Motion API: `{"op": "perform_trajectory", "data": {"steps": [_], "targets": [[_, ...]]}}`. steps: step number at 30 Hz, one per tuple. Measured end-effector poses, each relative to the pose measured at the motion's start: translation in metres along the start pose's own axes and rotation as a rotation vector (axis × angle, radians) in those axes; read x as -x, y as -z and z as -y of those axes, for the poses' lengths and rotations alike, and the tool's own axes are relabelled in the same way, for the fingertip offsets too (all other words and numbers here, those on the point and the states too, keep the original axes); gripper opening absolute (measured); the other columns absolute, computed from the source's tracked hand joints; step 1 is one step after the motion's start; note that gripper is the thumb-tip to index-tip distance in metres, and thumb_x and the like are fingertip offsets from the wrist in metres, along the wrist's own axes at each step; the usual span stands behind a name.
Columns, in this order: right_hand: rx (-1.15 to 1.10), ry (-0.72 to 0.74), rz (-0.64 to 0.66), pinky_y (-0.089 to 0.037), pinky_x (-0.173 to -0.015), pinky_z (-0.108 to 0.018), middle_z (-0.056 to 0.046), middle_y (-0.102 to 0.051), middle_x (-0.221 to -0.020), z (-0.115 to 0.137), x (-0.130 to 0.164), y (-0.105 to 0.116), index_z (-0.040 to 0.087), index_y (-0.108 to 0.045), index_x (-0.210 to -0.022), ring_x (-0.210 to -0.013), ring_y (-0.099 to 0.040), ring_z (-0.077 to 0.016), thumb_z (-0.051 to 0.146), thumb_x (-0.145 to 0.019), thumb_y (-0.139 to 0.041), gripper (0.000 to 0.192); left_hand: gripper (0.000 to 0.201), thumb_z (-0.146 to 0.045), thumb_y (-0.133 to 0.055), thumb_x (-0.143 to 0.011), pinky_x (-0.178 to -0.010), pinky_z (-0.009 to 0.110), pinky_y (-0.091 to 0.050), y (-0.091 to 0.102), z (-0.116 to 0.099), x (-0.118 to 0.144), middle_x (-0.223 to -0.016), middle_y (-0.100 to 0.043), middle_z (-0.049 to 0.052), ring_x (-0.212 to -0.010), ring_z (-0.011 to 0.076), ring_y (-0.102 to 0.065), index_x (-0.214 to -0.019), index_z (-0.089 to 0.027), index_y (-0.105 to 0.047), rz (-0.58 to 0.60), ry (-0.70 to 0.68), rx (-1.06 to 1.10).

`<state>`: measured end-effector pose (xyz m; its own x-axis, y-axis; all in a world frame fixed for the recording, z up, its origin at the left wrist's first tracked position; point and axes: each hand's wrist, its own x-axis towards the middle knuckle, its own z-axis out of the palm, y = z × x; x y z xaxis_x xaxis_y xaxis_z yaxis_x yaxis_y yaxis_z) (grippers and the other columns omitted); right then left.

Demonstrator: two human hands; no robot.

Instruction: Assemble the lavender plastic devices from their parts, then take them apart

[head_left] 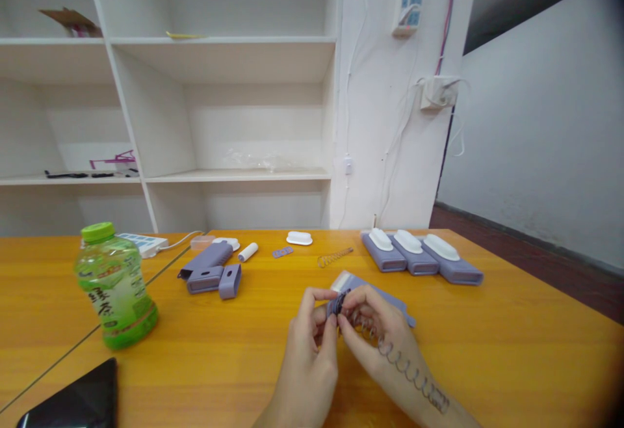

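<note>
My left hand (312,343) is closed, its thumb and fingers pinching a small purple and dark part (335,304). Meeting it there, my right hand (383,334) pinches at the same spot, where the end of a long metal coil spring (409,371) comes in. The spring trails from the fingertips across my right palm and along the wrist. How the spring joins the small part is hidden by the fingers. Just behind my hands lies a flat purple piece with a whitish end (385,293), partly covered by the right hand.
Behind the hands lie another spring (335,257), a small purple plate (283,252), a white oval cap (299,238) and a white cylinder (248,252). Purple housings (207,272) sit left; three white-topped purple units (409,252) stand right. A green bottle (117,291) and dark tablet (73,395) are leftmost.
</note>
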<state>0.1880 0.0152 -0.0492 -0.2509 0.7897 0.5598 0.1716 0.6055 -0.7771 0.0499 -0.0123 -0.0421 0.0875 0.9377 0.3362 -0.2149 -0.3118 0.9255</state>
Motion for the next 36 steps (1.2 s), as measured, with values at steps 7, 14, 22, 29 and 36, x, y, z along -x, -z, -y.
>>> {"op": "perform_trajectory", "data": {"steps": [7,14,22,29,36], "targets": [[0.071,0.021,0.020,-0.051,-0.069,-0.026,0.000,-0.061,-0.087,0.0053,-0.0002,-0.0003,0.023,-0.050,-0.090,-0.076,-0.064,-0.0154,0.019,-0.092,-0.056,0.007,0.017,-0.031,-0.054,-0.097,-0.079,0.028,-0.050,0.0021,0.0020,-0.0005,-0.103,-0.074,0.009,-0.091,0.0197,-0.069,-0.110,-0.021,-0.051,-0.005,-0.019,-0.045],[0.064,0.000,-0.010,-0.050,-0.068,-0.026,0.001,-0.061,-0.085,0.0007,-0.0005,-0.0007,0.024,-0.051,-0.090,-0.074,-0.063,-0.0148,0.018,-0.091,-0.058,0.009,0.016,-0.031,-0.055,-0.097,-0.083,0.029,-0.050,0.0024,-0.0019,-0.0008,-0.103,-0.075,0.008,-0.092,0.0199,-0.070,-0.109,-0.021,-0.051,-0.002,-0.011,-0.054],[-0.002,-0.011,0.016,-0.050,-0.071,-0.027,-0.001,-0.062,-0.089,0.0034,0.0009,-0.0001,0.023,-0.051,-0.092,-0.079,-0.063,-0.0161,0.019,-0.092,-0.057,0.007,0.016,-0.031,-0.054,-0.097,-0.080,0.027,-0.050,0.0019,-0.0017,-0.0002,-0.104,-0.074,0.008,-0.093,0.0191,-0.069,-0.110,-0.021,-0.051,0.001,-0.005,-0.051],[-0.092,-0.040,-0.004,-0.049,-0.070,-0.026,-0.001,-0.061,-0.087,0.0062,0.0000,-0.0040,0.022,-0.053,-0.090,-0.078,-0.062,-0.0159,0.023,-0.093,-0.059,0.007,0.014,-0.028,-0.053,-0.097,-0.081,0.027,-0.050,0.0019,-0.0042,-0.0007,-0.104,-0.074,0.008,-0.093,0.0193,-0.069,-0.109,-0.022,-0.052,-0.008,-0.019,-0.053],[-0.105,-0.069,-0.030,-0.051,-0.072,-0.027,0.000,-0.062,-0.088,0.0036,-0.0001,-0.0038,0.023,-0.052,-0.091,-0.079,-0.064,-0.0162,0.024,-0.092,-0.061,0.009,0.015,-0.028,-0.054,-0.097,-0.086,0.030,-0.051,0.0016,-0.0027,0.0001,-0.106,-0.074,0.009,-0.095,0.0203,-0.069,-0.110,-0.021,-0.053,-0.036,-0.024,-0.071]]}}
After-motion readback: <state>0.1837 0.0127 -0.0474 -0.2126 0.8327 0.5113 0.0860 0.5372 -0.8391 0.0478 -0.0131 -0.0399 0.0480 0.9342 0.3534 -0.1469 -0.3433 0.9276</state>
